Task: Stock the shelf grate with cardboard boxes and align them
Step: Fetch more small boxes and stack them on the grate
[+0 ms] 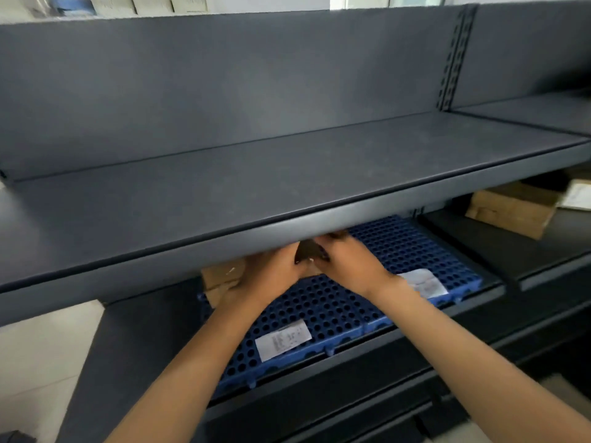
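1. Cardboard boxes, head view: you see one small brown cardboard box (220, 278) at the back left of the blue shelf grate (323, 310), largely hidden by the shelf above and by your left hand. Whether it rests fully on the grate or partly beside it cannot be told.
2. Your left hand (271, 271) reaches under the front lip of the upper shelf (256, 193), fingers curled around the near edge of a box-like brown shape between your two hands; the fingertips are out of sight, so how firm the grip is cannot be told.
3. Your right hand (347, 262) meets the left one from the other side, fingers bent over a dark, blurred object (308, 252) between the hands. What that object is cannot be told, nor whether the hand clasps it or only touches it.
4. The shelf grate is a perforated blue panel lying on the dark lower shelf (415, 356). Two white paper labels lie flat on it: one label (283, 339) near the front edge, a second label (422, 282) just right of your right wrist.
5. In the neighbouring bay to the right, a larger cardboard box (511, 209) sits on the lower shelf level, well apart from the grate, with a white-topped item (577, 195) just beside it.
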Action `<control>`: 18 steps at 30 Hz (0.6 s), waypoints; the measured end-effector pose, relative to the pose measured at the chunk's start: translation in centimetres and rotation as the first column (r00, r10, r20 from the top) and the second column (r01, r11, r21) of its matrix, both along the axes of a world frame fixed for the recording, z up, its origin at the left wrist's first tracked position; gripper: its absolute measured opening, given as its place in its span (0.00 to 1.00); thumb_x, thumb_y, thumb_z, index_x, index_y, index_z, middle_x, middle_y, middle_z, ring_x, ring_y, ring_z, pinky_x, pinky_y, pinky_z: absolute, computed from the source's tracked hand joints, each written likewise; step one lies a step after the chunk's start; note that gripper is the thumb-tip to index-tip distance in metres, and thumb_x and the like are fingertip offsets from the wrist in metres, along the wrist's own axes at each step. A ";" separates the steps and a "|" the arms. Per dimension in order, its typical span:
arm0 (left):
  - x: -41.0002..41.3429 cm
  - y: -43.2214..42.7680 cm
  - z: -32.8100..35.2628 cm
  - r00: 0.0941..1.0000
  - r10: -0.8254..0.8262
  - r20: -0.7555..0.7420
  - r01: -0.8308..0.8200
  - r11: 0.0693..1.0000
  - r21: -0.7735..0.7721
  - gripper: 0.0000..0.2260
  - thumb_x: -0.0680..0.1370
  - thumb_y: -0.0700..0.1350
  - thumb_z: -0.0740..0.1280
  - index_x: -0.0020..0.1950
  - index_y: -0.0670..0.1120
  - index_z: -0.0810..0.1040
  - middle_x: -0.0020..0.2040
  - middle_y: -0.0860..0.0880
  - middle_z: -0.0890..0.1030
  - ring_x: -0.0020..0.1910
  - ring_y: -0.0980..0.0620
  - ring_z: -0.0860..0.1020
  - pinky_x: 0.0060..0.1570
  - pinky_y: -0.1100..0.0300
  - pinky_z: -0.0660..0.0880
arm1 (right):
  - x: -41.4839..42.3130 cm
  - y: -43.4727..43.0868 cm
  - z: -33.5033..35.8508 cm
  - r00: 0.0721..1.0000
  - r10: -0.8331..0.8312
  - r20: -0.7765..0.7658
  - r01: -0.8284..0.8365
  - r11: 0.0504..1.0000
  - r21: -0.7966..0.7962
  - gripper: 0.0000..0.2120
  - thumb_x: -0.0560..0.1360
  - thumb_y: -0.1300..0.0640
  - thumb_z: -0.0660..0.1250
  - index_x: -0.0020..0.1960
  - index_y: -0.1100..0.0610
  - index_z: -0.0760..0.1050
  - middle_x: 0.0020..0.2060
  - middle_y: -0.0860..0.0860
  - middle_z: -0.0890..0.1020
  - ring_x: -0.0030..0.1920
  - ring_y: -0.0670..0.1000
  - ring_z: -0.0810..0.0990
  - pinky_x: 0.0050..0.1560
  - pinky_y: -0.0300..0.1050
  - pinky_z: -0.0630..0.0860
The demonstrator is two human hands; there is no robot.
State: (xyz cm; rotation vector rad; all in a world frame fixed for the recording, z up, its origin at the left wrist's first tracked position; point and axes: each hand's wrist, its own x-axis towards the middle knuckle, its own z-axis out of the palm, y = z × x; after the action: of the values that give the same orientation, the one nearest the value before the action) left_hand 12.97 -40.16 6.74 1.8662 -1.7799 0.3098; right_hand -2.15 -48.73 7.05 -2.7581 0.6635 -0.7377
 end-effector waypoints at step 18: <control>-48.0 -22.1 6.9 0.784 -0.596 0.174 0.611 0.791 -0.041 0.30 0.74 0.52 0.70 0.74 0.53 0.63 0.69 0.51 0.71 0.69 0.51 0.67 0.62 0.53 0.69 | -52.8 -10.7 6.2 0.708 -0.692 0.142 0.706 0.694 -0.142 0.22 0.76 0.58 0.66 0.70 0.53 0.70 0.69 0.53 0.71 0.70 0.53 0.67 0.67 0.50 0.68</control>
State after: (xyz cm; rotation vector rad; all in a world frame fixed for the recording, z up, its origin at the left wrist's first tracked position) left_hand -35.04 -62.24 13.60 1.1305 -2.3116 0.2865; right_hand -54.94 -59.47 13.22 -2.5615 1.7690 -1.0816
